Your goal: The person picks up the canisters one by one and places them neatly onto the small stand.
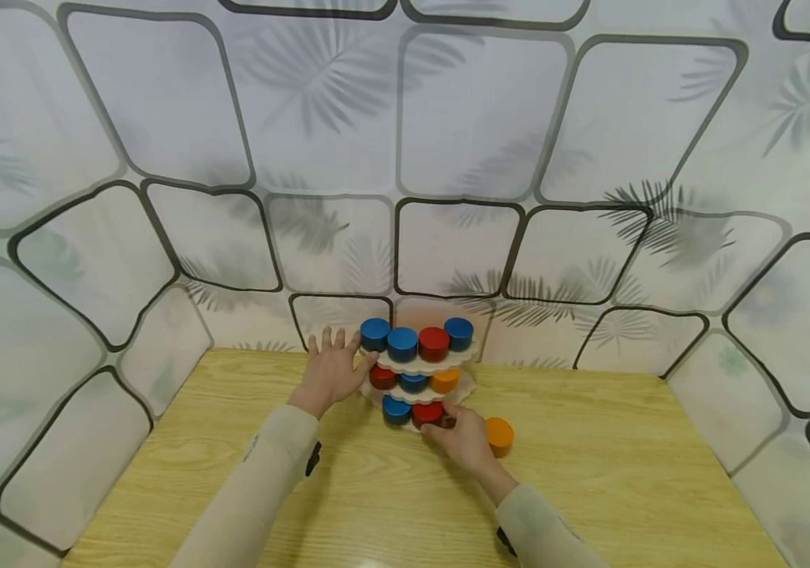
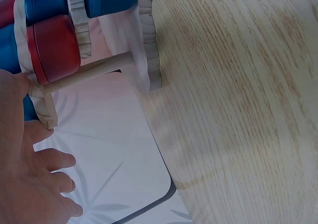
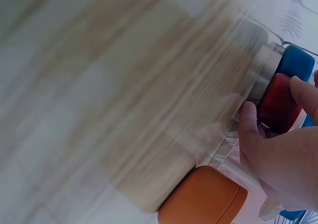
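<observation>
A wooden three-tier stand (image 1: 419, 367) with scalloped shelves carries several round blocks. On its bottom tier, my right hand (image 1: 464, 442) pinches a red block (image 3: 278, 102) between thumb and finger; a blue block (image 1: 396, 410) sits just left of it. My left hand (image 1: 330, 371) has its fingers spread at the stand's left side, its thumb and index finger touching the top tier's edge (image 2: 49, 110). The top tier holds blue blocks (image 1: 402, 344) and a red block (image 1: 434, 345). Red (image 1: 382, 377), blue and orange (image 1: 444, 380) blocks stand on the middle tier.
A loose orange block (image 1: 499, 436) stands on the wooden table (image 1: 589, 473), right of the stand and close beside my right hand. Behind the table's far edge rises a wall covering (image 1: 461, 244) with outlined stone shapes and leaf prints.
</observation>
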Demonstrator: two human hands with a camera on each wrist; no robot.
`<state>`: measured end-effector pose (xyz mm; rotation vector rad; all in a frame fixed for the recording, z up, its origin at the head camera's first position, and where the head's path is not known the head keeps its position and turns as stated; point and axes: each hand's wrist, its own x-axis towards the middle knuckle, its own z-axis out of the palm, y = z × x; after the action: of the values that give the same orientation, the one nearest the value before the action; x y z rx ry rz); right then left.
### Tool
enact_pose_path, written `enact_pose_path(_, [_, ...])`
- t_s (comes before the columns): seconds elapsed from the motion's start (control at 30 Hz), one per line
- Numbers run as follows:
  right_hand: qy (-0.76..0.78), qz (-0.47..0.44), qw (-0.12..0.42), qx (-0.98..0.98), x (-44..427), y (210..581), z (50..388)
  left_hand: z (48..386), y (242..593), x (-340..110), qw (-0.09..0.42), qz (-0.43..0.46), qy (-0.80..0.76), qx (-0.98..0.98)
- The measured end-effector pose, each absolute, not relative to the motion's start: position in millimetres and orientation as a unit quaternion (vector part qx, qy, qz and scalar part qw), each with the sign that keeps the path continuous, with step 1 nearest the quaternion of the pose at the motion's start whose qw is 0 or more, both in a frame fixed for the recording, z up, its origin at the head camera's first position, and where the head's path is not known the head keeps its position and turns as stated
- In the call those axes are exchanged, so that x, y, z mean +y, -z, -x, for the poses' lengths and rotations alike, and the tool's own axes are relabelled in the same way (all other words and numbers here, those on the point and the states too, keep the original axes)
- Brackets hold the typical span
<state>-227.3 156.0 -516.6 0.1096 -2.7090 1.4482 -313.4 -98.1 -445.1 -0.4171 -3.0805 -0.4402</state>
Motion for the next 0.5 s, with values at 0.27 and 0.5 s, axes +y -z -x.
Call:
enact_pose_path(0.27, [-0.47, -0.037, 0.054, -0.88, 152.6, 517.5, 228.9, 312.1, 444.3, -98.2, 0.001, 0.133, 0.144, -0.981])
enact_pose_path(0.5, [-0.469, -0.033, 0.056, -0.881, 151.3, 517.7, 230.7, 312.7, 444.1, -97.6, 0.002, 0.134, 0.147, -0.98])
